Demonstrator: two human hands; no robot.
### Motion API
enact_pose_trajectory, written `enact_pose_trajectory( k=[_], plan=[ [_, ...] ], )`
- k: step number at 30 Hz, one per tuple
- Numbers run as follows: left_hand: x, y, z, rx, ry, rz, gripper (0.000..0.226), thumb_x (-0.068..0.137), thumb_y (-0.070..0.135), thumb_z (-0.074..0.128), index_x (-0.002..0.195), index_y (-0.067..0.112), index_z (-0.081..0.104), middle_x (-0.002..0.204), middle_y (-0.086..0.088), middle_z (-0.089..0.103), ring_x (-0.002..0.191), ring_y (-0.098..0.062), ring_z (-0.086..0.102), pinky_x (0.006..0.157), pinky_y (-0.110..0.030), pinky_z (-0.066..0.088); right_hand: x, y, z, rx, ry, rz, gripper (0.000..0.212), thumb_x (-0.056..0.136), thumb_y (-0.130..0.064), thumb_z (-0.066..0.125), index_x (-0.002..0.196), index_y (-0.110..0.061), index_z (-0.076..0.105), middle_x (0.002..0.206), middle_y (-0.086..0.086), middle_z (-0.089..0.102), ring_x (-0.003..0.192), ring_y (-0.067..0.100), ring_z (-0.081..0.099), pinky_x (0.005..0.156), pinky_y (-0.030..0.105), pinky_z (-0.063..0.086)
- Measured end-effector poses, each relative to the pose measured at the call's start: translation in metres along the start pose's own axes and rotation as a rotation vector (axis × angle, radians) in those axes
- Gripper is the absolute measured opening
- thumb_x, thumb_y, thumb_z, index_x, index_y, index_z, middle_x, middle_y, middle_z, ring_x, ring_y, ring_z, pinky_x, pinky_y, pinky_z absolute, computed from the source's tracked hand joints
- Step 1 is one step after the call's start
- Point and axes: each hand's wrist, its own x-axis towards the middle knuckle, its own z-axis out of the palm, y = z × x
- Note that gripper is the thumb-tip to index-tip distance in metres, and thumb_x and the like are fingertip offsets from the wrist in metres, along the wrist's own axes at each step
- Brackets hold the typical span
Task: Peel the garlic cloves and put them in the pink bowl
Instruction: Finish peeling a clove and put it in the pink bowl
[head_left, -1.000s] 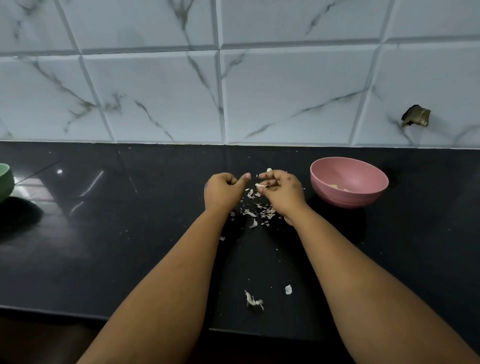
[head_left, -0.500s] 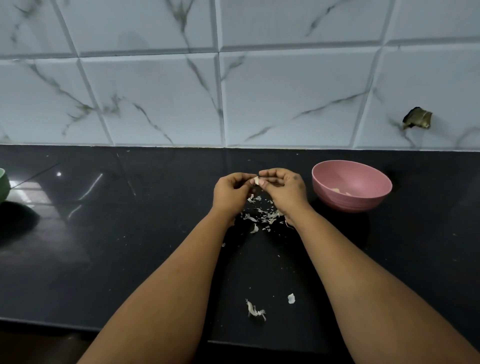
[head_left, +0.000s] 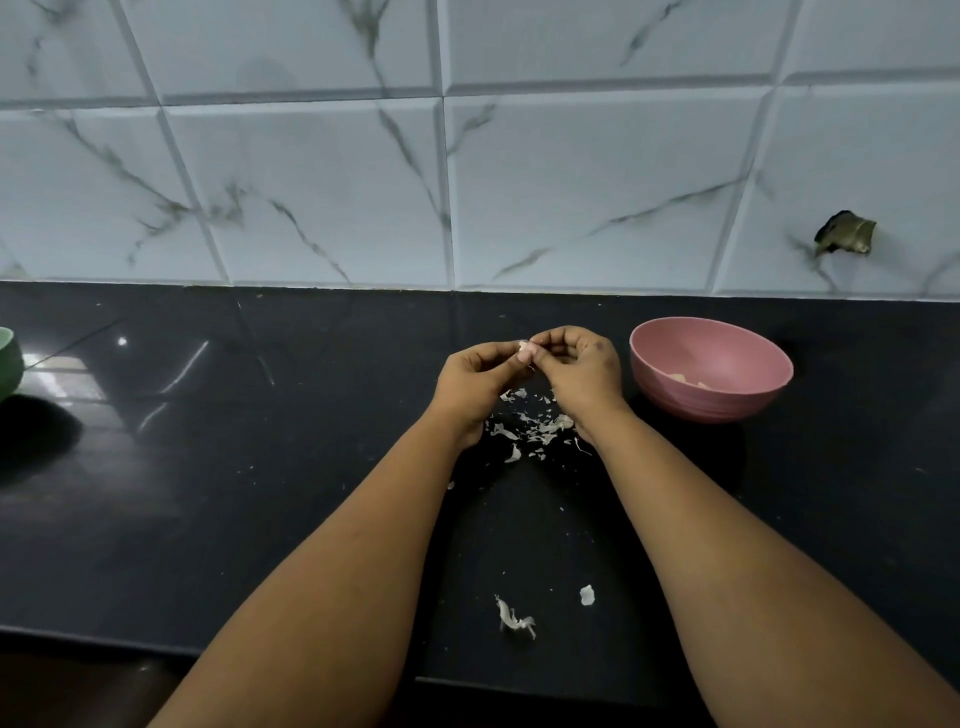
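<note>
Two bowls stand on the glossy black stone countertop (head_left: 218, 499): at the far left edge a green bowl (head_left: 9, 364), cut off by the frame so its contents cannot be seen, and to the right a round pink plastic bowl (head_left: 710, 375) with a few pale pieces, probably peeled cloves, lying at its bottom. Between them, nearer the pink one, the left hand (head_left: 475, 382) and right hand (head_left: 579, 371) meet above the counter, fingers of both curled, pinching one small pale garlic clove (head_left: 524, 351) between their fingertips; it is too small to tell its long axis or how much skin remains. Under the hands lies a scatter of white papery garlic skins (head_left: 535, 426), with two more scraps nearer the counter's front edge. The right hand is the nearer to the pink bowl, which lies just beside it to the right, so the clove would likely travel that way once bare
</note>
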Motion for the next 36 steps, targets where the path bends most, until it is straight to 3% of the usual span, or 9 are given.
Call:
enact_pose_trajectory(
  k=[7,12,17,22,27,31,36],
  plan=[
    [-0.001,0.005,-0.002,-0.093,-0.008,-0.029,0.023,0.08,0.005,0.076,0.101,0.0,0.071,0.09,-0.016,0.074,0.086,-0.023,0.072,0.08,-0.027,0.057,-0.002,-0.003,-0.005,0.182,-0.134,0.087,0.008,0.083,-0.003,0.072,0.087,-0.009,0.069,0.076,0.002,0.07,0.06,-0.001,0.062,0.061,0.013,0.049],
    [0.001,0.008,-0.006,-0.098,-0.001,-0.03,0.021,0.074,0.002,0.078,0.092,0.0,0.067,0.08,-0.011,0.072,0.077,-0.017,0.071,0.077,-0.025,0.057,0.0,-0.004,-0.007,0.117,-0.166,0.024,0.01,0.084,-0.006,0.073,0.087,-0.016,0.072,0.08,0.0,0.072,0.073,0.004,0.065,0.069,0.018,0.051],
    [-0.001,0.006,-0.003,-0.037,0.029,-0.025,0.021,0.071,0.014,0.082,0.085,0.005,0.069,0.073,-0.006,0.071,0.069,-0.013,0.068,0.072,-0.023,0.056,-0.002,-0.005,-0.005,0.093,-0.079,-0.022,0.012,0.081,-0.004,0.074,0.081,-0.015,0.069,0.085,0.004,0.073,0.079,0.008,0.067,0.074,0.019,0.056],
    [-0.002,0.005,-0.002,-0.031,0.037,-0.013,0.02,0.077,0.003,0.079,0.093,-0.003,0.068,0.075,-0.009,0.071,0.07,-0.014,0.069,0.07,-0.022,0.056,-0.001,-0.002,-0.004,0.089,-0.128,0.015,0.011,0.082,-0.005,0.075,0.083,-0.015,0.069,0.087,0.005,0.072,0.082,0.01,0.066,0.075,0.021,0.056],
    [-0.001,0.012,-0.009,-0.05,-0.047,-0.044,0.015,0.075,-0.006,0.076,0.078,0.005,0.068,0.074,-0.006,0.072,0.073,-0.014,0.069,0.074,-0.023,0.057,0.002,-0.005,-0.014,0.092,-0.253,-0.015,0.01,0.082,-0.005,0.073,0.087,-0.014,0.073,0.088,0.002,0.073,0.087,0.011,0.069,0.081,0.023,0.055],
    [-0.001,0.012,-0.015,0.064,-0.115,-0.048,0.015,0.078,-0.009,0.072,0.083,0.005,0.067,0.072,-0.002,0.071,0.072,-0.01,0.068,0.072,-0.02,0.056,0.001,-0.005,-0.021,-0.013,-0.284,-0.039,0.009,0.082,-0.006,0.074,0.086,-0.014,0.073,0.086,0.003,0.074,0.084,0.012,0.071,0.078,0.021,0.055],
    [0.0,0.012,-0.009,0.131,-0.064,0.045,0.011,0.083,-0.006,0.071,0.081,0.005,0.067,0.076,-0.005,0.071,0.072,-0.011,0.067,0.07,-0.02,0.055,0.004,0.0,-0.01,-0.207,-0.152,-0.195,0.005,0.085,-0.01,0.072,0.084,-0.016,0.072,0.078,-0.001,0.072,0.072,0.008,0.066,0.074,0.023,0.057]
  ],
)
